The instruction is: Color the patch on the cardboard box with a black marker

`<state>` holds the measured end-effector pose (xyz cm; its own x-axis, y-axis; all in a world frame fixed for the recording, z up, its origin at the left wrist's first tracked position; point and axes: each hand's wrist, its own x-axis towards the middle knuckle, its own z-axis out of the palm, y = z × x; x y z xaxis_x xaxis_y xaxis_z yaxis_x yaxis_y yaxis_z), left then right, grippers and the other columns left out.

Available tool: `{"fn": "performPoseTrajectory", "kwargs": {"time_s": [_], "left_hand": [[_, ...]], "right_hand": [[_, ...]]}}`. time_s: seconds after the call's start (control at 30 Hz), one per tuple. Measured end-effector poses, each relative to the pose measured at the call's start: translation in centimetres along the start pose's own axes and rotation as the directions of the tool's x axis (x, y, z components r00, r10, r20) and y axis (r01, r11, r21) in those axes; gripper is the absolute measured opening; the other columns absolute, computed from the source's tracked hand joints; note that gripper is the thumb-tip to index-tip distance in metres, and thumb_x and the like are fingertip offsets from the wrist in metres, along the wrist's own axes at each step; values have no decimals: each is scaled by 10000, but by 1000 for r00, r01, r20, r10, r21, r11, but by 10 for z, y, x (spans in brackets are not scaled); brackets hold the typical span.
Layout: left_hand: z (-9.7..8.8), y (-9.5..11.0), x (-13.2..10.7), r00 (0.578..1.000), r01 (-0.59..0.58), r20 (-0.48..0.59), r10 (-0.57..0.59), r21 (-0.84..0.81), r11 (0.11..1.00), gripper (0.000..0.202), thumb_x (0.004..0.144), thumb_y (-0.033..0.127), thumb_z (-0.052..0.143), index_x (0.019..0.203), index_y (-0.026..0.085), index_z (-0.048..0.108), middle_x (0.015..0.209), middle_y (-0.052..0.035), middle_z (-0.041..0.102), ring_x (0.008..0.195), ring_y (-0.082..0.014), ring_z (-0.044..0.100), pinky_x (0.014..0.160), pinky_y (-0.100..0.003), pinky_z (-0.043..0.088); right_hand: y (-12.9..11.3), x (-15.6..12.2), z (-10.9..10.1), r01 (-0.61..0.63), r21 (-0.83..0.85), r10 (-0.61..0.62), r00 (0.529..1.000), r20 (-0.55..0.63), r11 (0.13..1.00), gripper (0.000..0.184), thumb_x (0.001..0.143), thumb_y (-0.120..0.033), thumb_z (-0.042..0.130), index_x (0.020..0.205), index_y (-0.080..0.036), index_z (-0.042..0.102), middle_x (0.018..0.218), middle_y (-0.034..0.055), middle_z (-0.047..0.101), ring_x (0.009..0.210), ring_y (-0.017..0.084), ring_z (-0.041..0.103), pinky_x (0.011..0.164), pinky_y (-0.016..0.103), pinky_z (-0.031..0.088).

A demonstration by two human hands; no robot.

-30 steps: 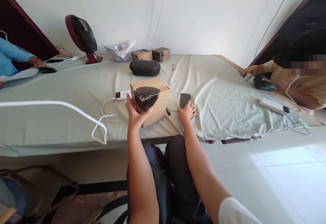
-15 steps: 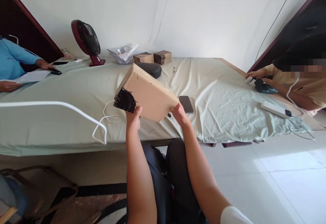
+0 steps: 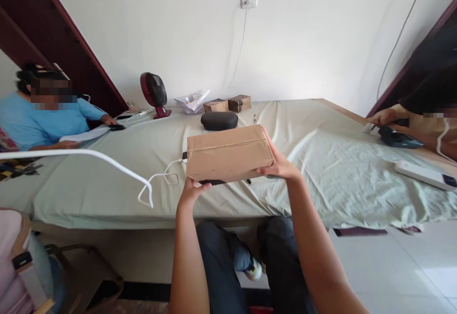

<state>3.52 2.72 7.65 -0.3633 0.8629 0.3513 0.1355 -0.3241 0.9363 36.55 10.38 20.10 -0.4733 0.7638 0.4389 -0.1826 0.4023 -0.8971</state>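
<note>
Both my hands hold a brown cardboard box (image 3: 228, 154) above the near half of the cloth-covered table (image 3: 117, 180). My left hand (image 3: 192, 191) grips its lower left corner, the thumb lying along the bottom edge. Around the right end is my right hand (image 3: 280, 161), thumb on the front and fingers partly hidden behind. A taped seam runs across the upper part of the box, and a black patch shows at its lower left edge. Beyond the box lies a black oval zip case (image 3: 219, 120). A white cable (image 3: 166, 173) ends at a small black item by the box's left side.
Farther back stand a red and black fan (image 3: 154, 96), a plastic bag with papers (image 3: 193, 102) and two small cardboard boxes (image 3: 239, 103). People sit at the left and right. A white power strip (image 3: 424, 175) lies at right; a thick white cable (image 3: 89, 153) crosses the left.
The box has been turned from a slant to nearly level, so a taped side now faces me and the black patch is mostly hidden. The camera view has tilted up.
</note>
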Motion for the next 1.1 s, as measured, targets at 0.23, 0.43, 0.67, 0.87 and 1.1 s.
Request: {"fn": "performPoseTrajectory", "kwargs": {"time_s": [0.23,0.43,0.67,0.87,1.1], "left_hand": [[-1,46,53,987,-15,159,-28,262,965,821,468,551,1042,1122,165,727,1226,-183,763,1370,-449,642,1264,-605,422],[17,18,74,972,-30,237,-14,182,983,1047,443,598,1039,1314,157,660,1292,-195,721,1364,-446,638,1207,-609,476],[42,-10,66,979,-50,195,52,-16,999,1192,502,668,1012,1486,177,552,1229,-171,735,1287,-399,694,1145,-561,545],[49,6,65,931,-57,365,1,143,988,920,569,597,1006,1331,202,675,1294,-186,749,1313,-441,687,1174,-623,526],[56,20,53,913,-31,404,-52,196,980,842,603,581,971,1299,203,683,1295,-173,751,1371,-431,658,1174,-589,542]], "right_hand": [[14,34,-30,115,-66,-112,992,50,991,1297,509,-468,1073,1653,-283,490,1745,95,452,1693,395,254,1377,512,247],[66,25,-38,36,17,-35,997,-64,999,1173,621,-621,1003,1624,-305,483,1559,107,637,1618,413,405,1350,565,342],[82,15,-43,-76,9,76,989,-123,997,1124,579,-650,995,1549,-292,551,1490,118,678,1574,413,465,1300,551,418],[69,8,-68,-114,-71,107,989,-103,991,1070,595,-654,988,1524,-303,589,1384,108,724,1499,428,543,1305,585,414],[60,8,-76,-77,-64,77,997,0,995,1036,672,-608,972,1570,-326,541,1484,99,669,1556,421,484,1300,591,427]]}}
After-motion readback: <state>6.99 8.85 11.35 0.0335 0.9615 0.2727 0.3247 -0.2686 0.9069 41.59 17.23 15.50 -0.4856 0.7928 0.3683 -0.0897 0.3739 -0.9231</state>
